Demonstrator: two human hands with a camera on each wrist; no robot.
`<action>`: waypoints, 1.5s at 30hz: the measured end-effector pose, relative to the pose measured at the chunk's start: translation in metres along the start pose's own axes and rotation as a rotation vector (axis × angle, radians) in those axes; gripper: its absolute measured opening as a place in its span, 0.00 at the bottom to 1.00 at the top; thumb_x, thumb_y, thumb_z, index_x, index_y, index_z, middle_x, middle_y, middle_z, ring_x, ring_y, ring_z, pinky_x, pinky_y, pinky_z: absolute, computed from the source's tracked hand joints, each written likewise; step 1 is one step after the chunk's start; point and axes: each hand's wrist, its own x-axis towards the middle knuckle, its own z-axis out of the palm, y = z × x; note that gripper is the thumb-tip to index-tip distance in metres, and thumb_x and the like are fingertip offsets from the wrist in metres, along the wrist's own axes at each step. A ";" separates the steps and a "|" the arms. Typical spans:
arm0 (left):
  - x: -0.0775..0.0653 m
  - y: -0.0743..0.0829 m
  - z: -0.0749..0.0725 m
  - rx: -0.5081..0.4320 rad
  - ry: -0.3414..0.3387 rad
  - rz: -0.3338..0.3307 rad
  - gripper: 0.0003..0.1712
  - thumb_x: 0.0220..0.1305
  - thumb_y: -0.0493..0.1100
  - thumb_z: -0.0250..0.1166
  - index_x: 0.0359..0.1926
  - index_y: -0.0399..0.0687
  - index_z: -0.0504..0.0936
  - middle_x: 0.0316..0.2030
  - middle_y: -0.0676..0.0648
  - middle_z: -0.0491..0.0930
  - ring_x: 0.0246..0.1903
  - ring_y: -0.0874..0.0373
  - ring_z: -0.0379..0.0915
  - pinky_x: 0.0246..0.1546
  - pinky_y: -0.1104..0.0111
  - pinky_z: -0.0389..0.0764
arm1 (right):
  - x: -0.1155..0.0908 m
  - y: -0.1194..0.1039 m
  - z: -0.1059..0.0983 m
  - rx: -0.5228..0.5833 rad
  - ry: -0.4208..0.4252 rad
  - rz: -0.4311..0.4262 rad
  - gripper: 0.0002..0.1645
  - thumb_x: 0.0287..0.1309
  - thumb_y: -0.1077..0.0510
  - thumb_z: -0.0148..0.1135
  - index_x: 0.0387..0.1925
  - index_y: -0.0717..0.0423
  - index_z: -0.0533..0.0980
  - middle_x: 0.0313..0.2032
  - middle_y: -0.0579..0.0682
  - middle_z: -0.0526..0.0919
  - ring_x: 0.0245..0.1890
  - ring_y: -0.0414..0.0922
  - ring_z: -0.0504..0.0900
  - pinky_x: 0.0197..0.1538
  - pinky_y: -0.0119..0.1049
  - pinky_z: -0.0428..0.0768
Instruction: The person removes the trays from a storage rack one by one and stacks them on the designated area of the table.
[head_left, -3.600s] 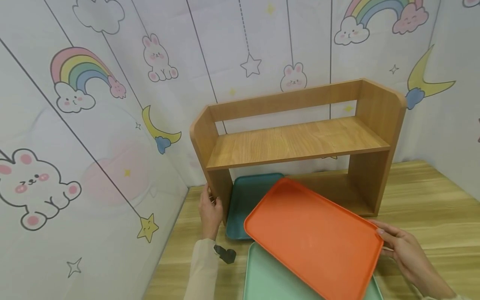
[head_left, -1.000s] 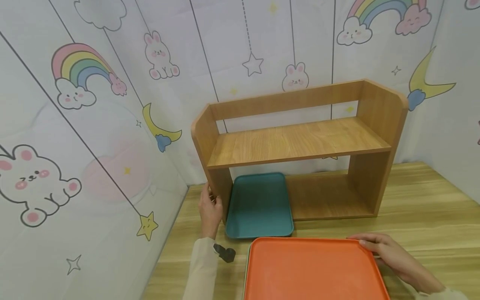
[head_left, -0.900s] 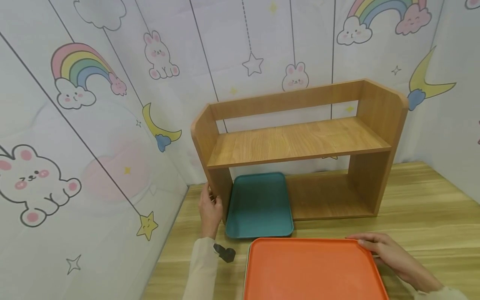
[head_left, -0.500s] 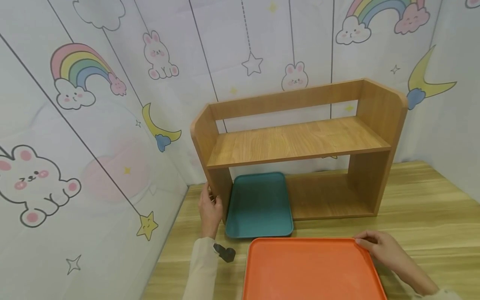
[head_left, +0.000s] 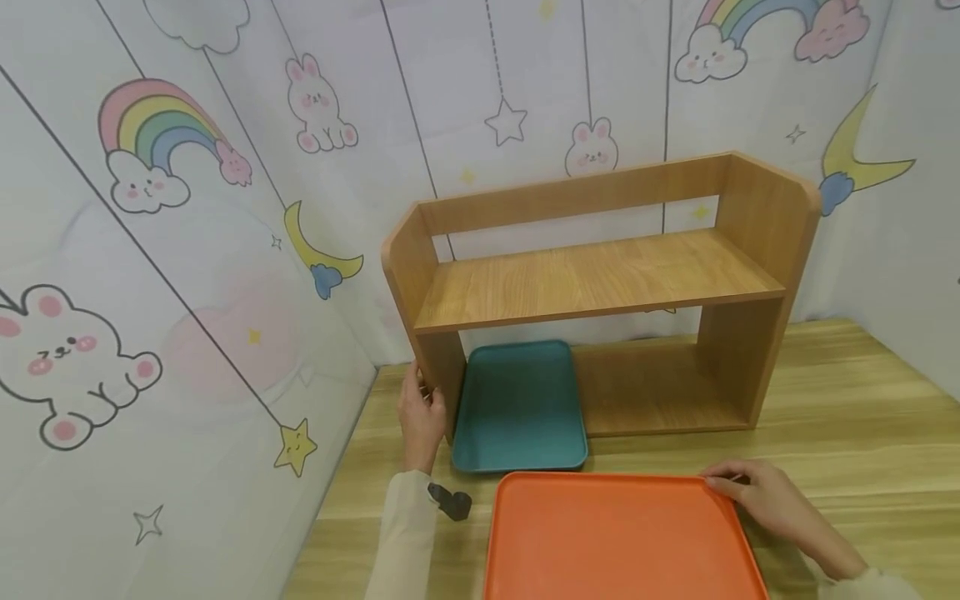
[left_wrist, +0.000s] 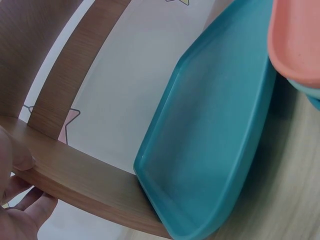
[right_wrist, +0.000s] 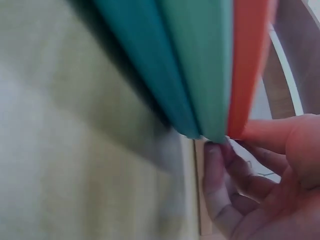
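Note:
In the head view my left hand (head_left: 422, 421) holds the left side panel of a small wooden shelf (head_left: 600, 279). The left wrist view shows thumb and fingers on either side of the panel's edge (left_wrist: 85, 182). A teal tray (head_left: 519, 408) lies in the lower compartment at the left, its front end jutting out. Before the shelf lies an orange tray (head_left: 622, 537). Below it are a mint green tray (right_wrist: 202, 65) and another teal tray (right_wrist: 150, 60), stacked. My right hand (head_left: 765, 496) pinches the orange tray's far right corner, fingertips right at the mint rim.
The shelf stands on a wood-grain table (head_left: 862, 467), near a patterned white wall cloth (head_left: 525, 83) at the back and left. A black wrist device (head_left: 450, 502) sits at my left sleeve.
The orange tray, earlier held askew over the mint tray, now lies squarely over it. My right hand shifted to its far right corner, with only slight finger movement lately. My left hand stayed.

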 end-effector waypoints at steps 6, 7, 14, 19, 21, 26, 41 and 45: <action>0.001 0.001 0.000 0.001 -0.004 -0.007 0.29 0.61 0.28 0.57 0.63 0.44 0.67 0.52 0.35 0.75 0.46 0.39 0.79 0.44 0.51 0.83 | 0.016 -0.012 -0.019 0.113 -0.124 0.045 0.22 0.66 0.53 0.55 0.50 0.67 0.77 0.43 0.58 0.84 0.37 0.36 0.81 0.37 0.31 0.81; 0.001 0.001 0.000 0.002 -0.002 -0.008 0.29 0.60 0.28 0.58 0.63 0.44 0.67 0.52 0.34 0.75 0.46 0.39 0.79 0.44 0.51 0.83 | 0.020 -0.016 -0.020 0.160 -0.134 0.058 0.23 0.66 0.53 0.55 0.53 0.69 0.75 0.44 0.61 0.83 0.38 0.40 0.83 0.38 0.33 0.83; 0.001 0.002 0.000 0.003 0.000 -0.008 0.29 0.60 0.27 0.57 0.63 0.44 0.68 0.52 0.35 0.75 0.46 0.39 0.78 0.44 0.51 0.83 | 0.045 -0.039 -0.007 0.491 -0.219 0.164 0.32 0.69 0.54 0.51 0.62 0.76 0.61 0.57 0.72 0.71 0.54 0.57 0.79 0.55 0.45 0.80; 0.000 0.002 0.000 0.006 -0.009 -0.019 0.29 0.61 0.28 0.57 0.64 0.45 0.67 0.52 0.35 0.75 0.46 0.40 0.78 0.45 0.51 0.83 | 0.061 -0.048 0.015 0.653 -0.282 0.204 0.33 0.68 0.57 0.50 0.62 0.80 0.56 0.57 0.74 0.69 0.55 0.58 0.77 0.57 0.46 0.78; 0.000 0.002 0.000 0.007 -0.011 -0.023 0.29 0.61 0.28 0.57 0.64 0.45 0.67 0.53 0.35 0.74 0.47 0.40 0.78 0.45 0.51 0.83 | 0.067 -0.049 0.023 0.692 -0.305 0.212 0.33 0.68 0.58 0.50 0.62 0.82 0.55 0.57 0.75 0.69 0.54 0.58 0.78 0.58 0.46 0.78; 0.000 0.002 0.000 0.011 -0.011 -0.034 0.29 0.62 0.28 0.57 0.64 0.46 0.67 0.54 0.36 0.74 0.47 0.40 0.78 0.45 0.50 0.83 | 0.076 -0.055 0.042 0.765 -0.355 0.220 0.32 0.68 0.60 0.49 0.60 0.85 0.56 0.55 0.75 0.71 0.51 0.56 0.81 0.57 0.46 0.79; 0.000 -0.001 0.001 0.014 0.007 -0.027 0.29 0.61 0.28 0.58 0.63 0.45 0.68 0.52 0.35 0.75 0.45 0.40 0.79 0.43 0.51 0.84 | 0.102 -0.068 0.082 0.761 -0.390 0.269 0.29 0.64 0.62 0.52 0.58 0.84 0.61 0.44 0.63 0.81 0.43 0.50 0.83 0.54 0.46 0.81; 0.000 -0.001 0.002 0.014 0.007 -0.023 0.29 0.60 0.28 0.58 0.63 0.46 0.68 0.51 0.35 0.75 0.44 0.40 0.79 0.43 0.51 0.84 | 0.105 -0.070 0.089 0.749 -0.397 0.287 0.31 0.62 0.63 0.53 0.59 0.84 0.59 0.43 0.62 0.81 0.40 0.46 0.83 0.50 0.44 0.83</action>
